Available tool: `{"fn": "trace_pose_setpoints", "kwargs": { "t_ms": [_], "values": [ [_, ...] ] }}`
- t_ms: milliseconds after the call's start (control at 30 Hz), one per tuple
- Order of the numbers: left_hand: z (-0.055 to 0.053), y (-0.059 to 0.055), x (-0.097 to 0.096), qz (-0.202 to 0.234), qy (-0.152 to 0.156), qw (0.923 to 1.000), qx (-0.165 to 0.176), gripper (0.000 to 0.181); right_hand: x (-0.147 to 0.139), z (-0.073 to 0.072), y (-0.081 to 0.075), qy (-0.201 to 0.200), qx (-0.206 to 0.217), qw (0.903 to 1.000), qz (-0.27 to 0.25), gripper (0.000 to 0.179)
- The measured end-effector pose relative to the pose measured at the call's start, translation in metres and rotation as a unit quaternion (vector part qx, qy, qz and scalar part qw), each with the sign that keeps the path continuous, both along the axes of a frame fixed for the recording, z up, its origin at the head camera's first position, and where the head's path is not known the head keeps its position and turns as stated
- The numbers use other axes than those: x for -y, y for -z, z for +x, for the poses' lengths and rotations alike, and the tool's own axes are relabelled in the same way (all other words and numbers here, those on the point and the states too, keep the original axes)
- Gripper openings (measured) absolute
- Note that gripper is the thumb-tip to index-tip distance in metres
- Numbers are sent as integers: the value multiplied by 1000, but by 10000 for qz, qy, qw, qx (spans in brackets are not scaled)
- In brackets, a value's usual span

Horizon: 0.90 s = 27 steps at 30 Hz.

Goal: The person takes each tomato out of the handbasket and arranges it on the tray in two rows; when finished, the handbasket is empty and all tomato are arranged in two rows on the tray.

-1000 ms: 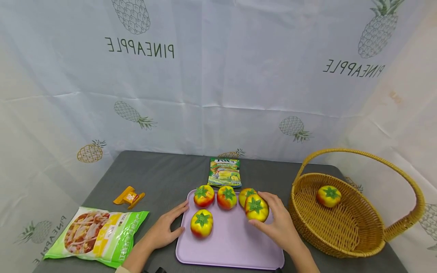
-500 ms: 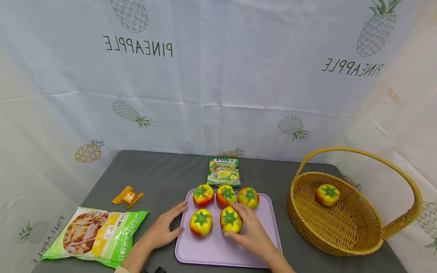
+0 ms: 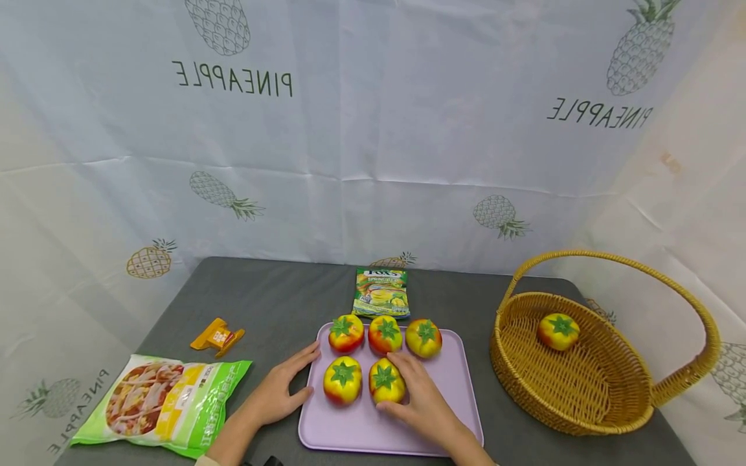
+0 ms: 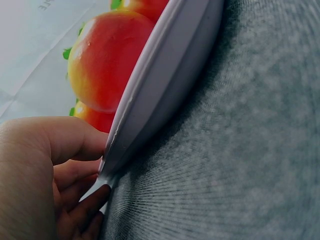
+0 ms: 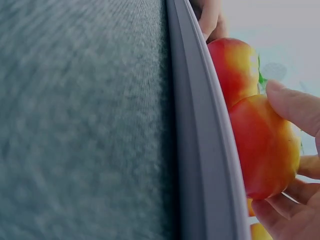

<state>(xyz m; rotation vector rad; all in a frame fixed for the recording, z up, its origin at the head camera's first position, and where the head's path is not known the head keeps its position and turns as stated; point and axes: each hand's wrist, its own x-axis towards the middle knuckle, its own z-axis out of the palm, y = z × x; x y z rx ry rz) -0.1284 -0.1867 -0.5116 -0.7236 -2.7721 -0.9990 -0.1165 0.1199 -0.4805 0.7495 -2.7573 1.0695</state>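
Note:
My right hand holds a red-and-yellow toy persimmon with a green star-shaped top, thumb on the near side and fingers on the far side. That fruit is at the lavender tray, right of another toy persimmon. Three more stand in a row behind: a left one, a middle one and a right one. In the right wrist view, thumb and fingers sit round the held persimmon. My left hand rests its thumb and fingertips against the tray's left rim.
On the right stands a wicker basket with a tall handle and one toy persimmon inside. A green candy bag lies behind the tray. Left are an orange-wrapped snack and a large green-and-white food bag.
My right hand has carried the persimmon from the tray's back right leftward and down, beside the front left one. The left hand has stayed at the rim.

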Motion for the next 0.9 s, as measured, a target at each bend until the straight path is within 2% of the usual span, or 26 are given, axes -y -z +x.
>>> {"fn": "trace_pose_setpoints", "kwargs": {
  "t_ms": [200,367,667,900],
  "values": [
    [0,1,1,-30,19,9998,-194,59,2,0,2,-85,-103,9999,93,75],
    [0,2,0,-32,47,9995,-304,59,1,1,2,-88,-3,9999,148,77],
    [0,2,1,-24,29,9998,-187,59,1,1,1,-124,272,9993,233,81],
    [-1,1,1,-27,14,9999,-146,59,2,2,0,-134,204,9995,190,81]
  ]
}}
